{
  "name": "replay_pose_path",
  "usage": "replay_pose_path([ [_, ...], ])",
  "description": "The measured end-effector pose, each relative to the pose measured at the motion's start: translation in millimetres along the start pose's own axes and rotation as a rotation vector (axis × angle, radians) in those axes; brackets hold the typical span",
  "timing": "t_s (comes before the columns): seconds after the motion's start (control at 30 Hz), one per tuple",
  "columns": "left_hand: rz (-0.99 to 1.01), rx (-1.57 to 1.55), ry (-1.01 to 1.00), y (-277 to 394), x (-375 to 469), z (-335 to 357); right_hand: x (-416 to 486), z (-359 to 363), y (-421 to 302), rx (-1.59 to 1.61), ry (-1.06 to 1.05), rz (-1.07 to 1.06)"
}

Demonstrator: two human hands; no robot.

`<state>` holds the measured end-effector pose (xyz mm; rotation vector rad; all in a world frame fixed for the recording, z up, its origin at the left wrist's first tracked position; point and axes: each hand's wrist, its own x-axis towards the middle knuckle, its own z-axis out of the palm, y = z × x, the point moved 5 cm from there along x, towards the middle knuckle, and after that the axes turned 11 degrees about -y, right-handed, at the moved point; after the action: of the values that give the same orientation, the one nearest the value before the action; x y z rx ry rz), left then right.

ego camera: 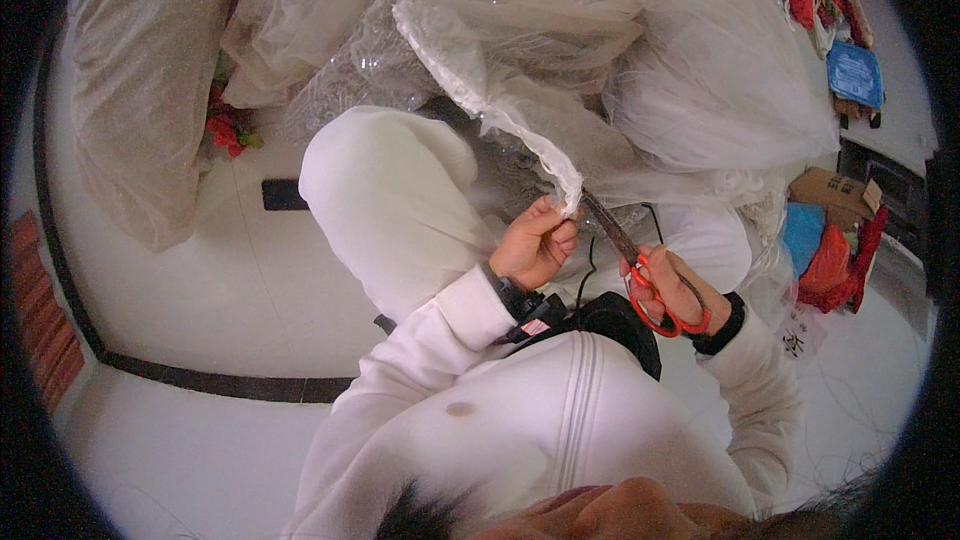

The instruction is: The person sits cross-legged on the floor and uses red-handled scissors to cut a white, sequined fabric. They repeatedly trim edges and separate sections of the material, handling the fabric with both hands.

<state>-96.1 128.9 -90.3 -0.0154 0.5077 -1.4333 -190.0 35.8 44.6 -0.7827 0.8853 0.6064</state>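
My left hand point(536, 241) pinches the near end of a twisted white fabric edge point(551, 150), which runs up and to the left along a gathered heap of sheer tulle point(540, 30). In my right hand point(667, 281) is a pair of scissors point(611, 229) with red-orange handles and dark blades. The blade tips touch or lie right beside the fabric end, just right of my left fingertips; whether they are parted cannot be told. Clear sequins or beads glint on lace in the heap, above my knees.
More tulle point(142, 90) hangs at the left, near red artificial flowers point(225, 127). A dark flat object point(285, 195) lies on the floor by my knee. At the right are a cardboard box point(829, 195), a red plastic bag point(825, 262) and a blue container point(855, 75).
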Motion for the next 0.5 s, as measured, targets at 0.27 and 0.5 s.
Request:
replay_pose_path([
  [0.27,0.292,0.667,0.417,13.9,-14.1,5.7,10.8,-14.4,17.3,-0.091,0.121,-0.022],
  [0.5,0.104,0.957,0.438,15.2,-6.3,9.0,18.4,1.1,6.8,-0.273,0.026,-0.043],
])
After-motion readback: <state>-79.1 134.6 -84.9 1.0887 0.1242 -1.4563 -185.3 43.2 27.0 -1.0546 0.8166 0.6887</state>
